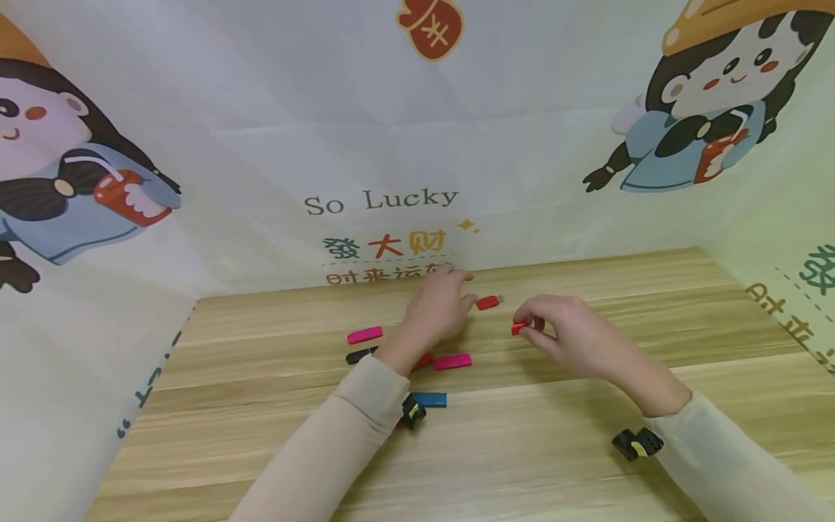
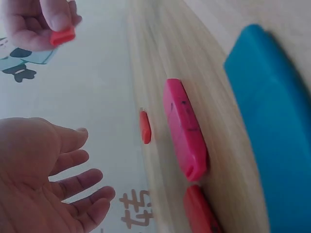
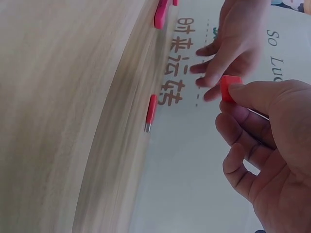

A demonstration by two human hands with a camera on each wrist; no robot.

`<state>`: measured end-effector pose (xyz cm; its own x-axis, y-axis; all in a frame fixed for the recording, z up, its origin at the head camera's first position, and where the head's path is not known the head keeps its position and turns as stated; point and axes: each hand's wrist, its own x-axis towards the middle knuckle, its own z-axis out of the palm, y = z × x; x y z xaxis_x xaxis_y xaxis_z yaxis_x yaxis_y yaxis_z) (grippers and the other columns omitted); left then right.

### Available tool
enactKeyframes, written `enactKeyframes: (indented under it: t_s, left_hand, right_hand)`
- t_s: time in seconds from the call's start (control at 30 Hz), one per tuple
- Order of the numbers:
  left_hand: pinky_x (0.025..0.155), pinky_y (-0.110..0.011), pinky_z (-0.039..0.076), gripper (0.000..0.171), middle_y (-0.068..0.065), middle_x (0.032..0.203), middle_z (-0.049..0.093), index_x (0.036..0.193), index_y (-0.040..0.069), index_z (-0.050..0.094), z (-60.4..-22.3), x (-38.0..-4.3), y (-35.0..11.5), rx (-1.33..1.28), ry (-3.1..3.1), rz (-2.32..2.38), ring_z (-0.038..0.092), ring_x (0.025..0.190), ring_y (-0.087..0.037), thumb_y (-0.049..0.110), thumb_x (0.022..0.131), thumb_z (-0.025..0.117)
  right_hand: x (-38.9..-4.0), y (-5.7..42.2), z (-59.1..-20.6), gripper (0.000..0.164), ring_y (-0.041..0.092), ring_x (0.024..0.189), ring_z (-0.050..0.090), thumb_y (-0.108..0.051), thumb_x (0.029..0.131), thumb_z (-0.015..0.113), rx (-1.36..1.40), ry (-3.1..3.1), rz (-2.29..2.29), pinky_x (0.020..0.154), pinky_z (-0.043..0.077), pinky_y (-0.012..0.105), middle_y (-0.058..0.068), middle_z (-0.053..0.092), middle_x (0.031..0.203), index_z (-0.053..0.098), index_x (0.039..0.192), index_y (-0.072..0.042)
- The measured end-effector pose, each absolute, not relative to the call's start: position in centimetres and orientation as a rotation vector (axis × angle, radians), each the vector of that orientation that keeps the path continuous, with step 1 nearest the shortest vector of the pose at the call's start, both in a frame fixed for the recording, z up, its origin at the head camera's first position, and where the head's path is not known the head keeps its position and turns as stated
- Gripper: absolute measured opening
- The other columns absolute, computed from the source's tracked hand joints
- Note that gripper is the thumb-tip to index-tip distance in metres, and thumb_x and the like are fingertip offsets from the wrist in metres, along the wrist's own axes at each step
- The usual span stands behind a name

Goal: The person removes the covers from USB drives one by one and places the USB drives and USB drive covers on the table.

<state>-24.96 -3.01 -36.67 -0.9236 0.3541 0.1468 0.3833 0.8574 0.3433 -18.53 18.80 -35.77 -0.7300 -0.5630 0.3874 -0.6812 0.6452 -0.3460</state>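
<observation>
R hand is pinching a small red cap btwn thumb & fingers, holding it up off the counter. L hand is reaching over the far part of the counter w/ fingers spread loosely, thumb side nr a red USB stick. That stick is lying on the counter btwn the two hands, its bare metal plug pointing to the R side; L wrist view is showing the L fingers apart from it. Nearer the body, other sticks are lying about: a pink one & a black one L of the L forearm, the black being partly hidden; a second red one, also part-hidden, sitting end to end w/ a second pink one, can't tell if touching; & a blue one poking out by the L wrist cam. Behind, a white printed backdrop is hanging, reading "So Lucky".
</observation>
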Motion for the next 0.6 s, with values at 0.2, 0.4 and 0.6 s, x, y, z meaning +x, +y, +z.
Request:
enactKeyframes:
  t_s: [0.2,0.4,0.6]
  left_hand:
    - [0.109,-0.041,0.03,0.042,-0.004,0.133,0.05,0.136,0.017,0.053,-36.3,-23.7,-4.1,-0.612,-2.908,-0.469,0.043,0.126,-0.025,0.035,0.098,0.054]
    - [0.108,-0.044,0.031,0.046,-0.004,0.131,0.049,0.137,0.017,0.051,-36.2,-22.4,-5.0,-0.655,-2.862,-0.397,0.041,0.124,-0.027,0.037,0.096,0.056]
    - [0.103,-0.044,0.035,0.047,-0.002,0.13,0.049,0.137,0.018,0.051,-35.7,-20.9,-6.0,-0.651,-2.842,-0.369,0.041,0.122,-0.024,0.037,0.095,0.059]
  right_hand:
    - [-19.5,18.9,-35.8,0.007,0.007,0.076,0.057,-0.008,0.088,0.069,1.004,-2.658,0.713,0.067,0.053,0.034,-0.008,0.066,0.085,0.069,0.094,-0.013]
    - [-20.5,18.8,-35.9,0.008,0.008,0.074,0.057,-0.007,0.088,0.069,1.002,-2.692,0.717,0.067,0.052,0.033,-0.007,0.066,0.084,0.069,0.092,-0.013]
    - [-21.7,18.7,-36.2,0.006,0.009,0.074,0.056,-0.009,0.088,0.069,0.997,-2.73,0.723,0.068,0.051,0.033,-0.007,0.066,0.084,0.07,0.093,-0.013]
